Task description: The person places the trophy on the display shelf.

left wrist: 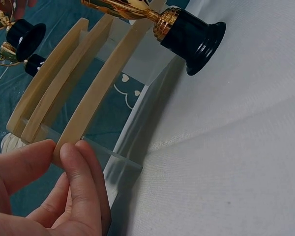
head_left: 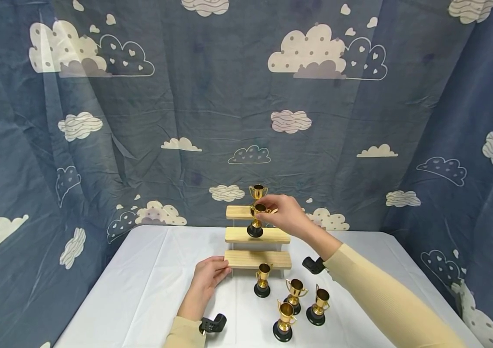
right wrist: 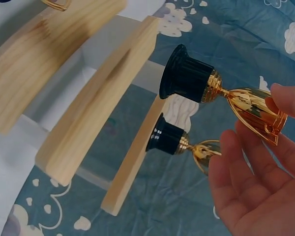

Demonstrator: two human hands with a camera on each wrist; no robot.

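Observation:
My right hand (head_left: 287,215) pinches a small gold trophy cup (right wrist: 253,110) with a black base by its cup. The base hangs over the middle step (right wrist: 103,98) of a three-tier wooden stand, with a gap below it in the right wrist view. Behind it another trophy cup (right wrist: 167,137) stands upright on the top step (head_left: 237,212). My left hand (head_left: 208,278) grips the left end of the bottom step (head_left: 257,259) between thumb and fingers, seen close in the left wrist view.
Several more trophies stand on the white tablecloth (head_left: 163,275) before the stand; the nearest to it is one trophy (head_left: 262,280), with others such as the front trophy (head_left: 283,321) to its right. Clear side panels (left wrist: 113,152) support the steps. A cloud-patterned curtain (head_left: 229,96) hangs behind.

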